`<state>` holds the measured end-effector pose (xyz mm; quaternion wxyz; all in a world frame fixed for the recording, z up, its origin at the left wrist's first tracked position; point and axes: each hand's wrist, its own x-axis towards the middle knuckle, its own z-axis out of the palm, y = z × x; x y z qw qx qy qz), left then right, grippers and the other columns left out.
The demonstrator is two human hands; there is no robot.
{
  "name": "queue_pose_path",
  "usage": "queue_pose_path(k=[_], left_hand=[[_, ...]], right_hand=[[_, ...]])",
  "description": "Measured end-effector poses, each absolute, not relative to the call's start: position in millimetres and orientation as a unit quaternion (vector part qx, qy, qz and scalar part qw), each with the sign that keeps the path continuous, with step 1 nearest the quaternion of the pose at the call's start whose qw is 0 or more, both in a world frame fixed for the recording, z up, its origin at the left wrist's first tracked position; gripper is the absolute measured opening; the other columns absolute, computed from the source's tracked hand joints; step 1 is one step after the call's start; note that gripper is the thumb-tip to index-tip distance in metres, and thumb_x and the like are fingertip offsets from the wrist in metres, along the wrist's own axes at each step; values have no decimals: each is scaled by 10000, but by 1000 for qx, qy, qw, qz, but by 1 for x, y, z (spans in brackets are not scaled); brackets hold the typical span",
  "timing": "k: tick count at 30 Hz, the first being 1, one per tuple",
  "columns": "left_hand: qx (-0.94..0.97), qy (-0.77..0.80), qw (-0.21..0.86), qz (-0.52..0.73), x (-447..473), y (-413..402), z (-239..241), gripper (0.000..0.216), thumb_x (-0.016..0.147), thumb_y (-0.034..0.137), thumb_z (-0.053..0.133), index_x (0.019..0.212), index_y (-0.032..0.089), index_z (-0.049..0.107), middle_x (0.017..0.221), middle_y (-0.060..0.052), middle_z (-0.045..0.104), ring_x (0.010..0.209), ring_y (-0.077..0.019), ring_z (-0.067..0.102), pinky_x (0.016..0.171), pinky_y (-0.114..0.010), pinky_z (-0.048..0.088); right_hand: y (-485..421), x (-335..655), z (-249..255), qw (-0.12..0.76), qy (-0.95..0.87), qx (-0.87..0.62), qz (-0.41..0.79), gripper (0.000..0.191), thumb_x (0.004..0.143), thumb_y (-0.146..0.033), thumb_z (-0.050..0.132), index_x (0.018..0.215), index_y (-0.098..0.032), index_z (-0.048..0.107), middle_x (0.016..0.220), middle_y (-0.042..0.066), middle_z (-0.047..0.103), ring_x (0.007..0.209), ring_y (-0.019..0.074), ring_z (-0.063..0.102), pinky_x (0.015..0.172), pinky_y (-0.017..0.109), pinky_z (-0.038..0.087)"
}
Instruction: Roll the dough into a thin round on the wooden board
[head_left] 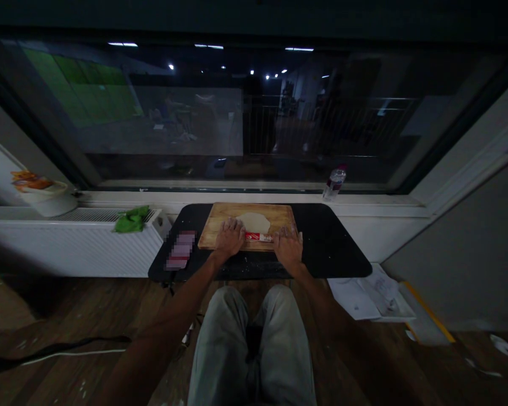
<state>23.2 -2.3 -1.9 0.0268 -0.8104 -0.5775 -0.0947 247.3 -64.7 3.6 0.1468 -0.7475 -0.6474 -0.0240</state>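
Note:
A rolling pin (259,237) with a red and white printed middle lies crosswise on a wooden board (214,225). My left hand (231,234) covers its left end, and my right hand (288,242) covers the right end. Both hands are closed over the pin from above, fingers pointing forward; their undersides are hidden. Just beyond the pin, a flattened, pale sheet of dough (254,221) is spread on the board. Whitish traces show on my fingers.
The board rests on a small black table (338,242) above my knees. A pixelated pinkish item (181,250) lies at left. A water bottle (334,183) stands on the windowsill. A green cloth (132,219) and a white bowl (48,198) sit on the radiator (68,242). Papers (359,296) lie below right.

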Motion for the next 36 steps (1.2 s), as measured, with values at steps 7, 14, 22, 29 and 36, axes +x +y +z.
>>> queue_pose_path(k=[7,14,22,29,36], left_hand=[[-802,-591,-3,-89,32,29,9,601,1182,383,280,1661,193,590,1752,-130,562,1722,-346,361,1385,-556,332],[-795,-601,-7,-88,43,65,15,603,1172,397,313,1708,250,545,1771,-119,542,1718,-351,363,1367,-617,335],[-776,-626,-12,-76,51,91,20,646,1164,382,295,1744,173,487,1793,-166,501,1750,-380,293,1360,-651,353],[-734,-668,-18,-119,52,103,20,625,1150,337,286,1635,69,574,1709,-249,576,1707,-412,377,1345,-698,361],[-777,-618,-24,-117,49,126,20,544,1145,295,338,1593,173,621,1768,-178,531,1745,-378,308,1370,-750,302]], right_hand=[[-41,251,6,127,-651,-748,-36,665,1163,-303,263,1679,4,548,1796,259,453,1732,385,305,1398,641,215],[3,265,7,101,-659,-745,-41,657,1131,-338,363,1715,-88,531,1817,228,435,1727,372,305,1385,640,244],[59,279,13,75,-652,-754,39,661,1203,-478,286,1788,-205,429,1859,177,375,1731,348,278,1377,629,256],[105,287,18,72,-671,-729,115,713,1209,-564,218,1812,-226,392,1880,179,328,1748,383,253,1386,671,209],[122,289,11,85,-685,-715,114,704,1210,-562,221,1794,-232,434,1876,166,344,1753,381,252,1393,664,200]])
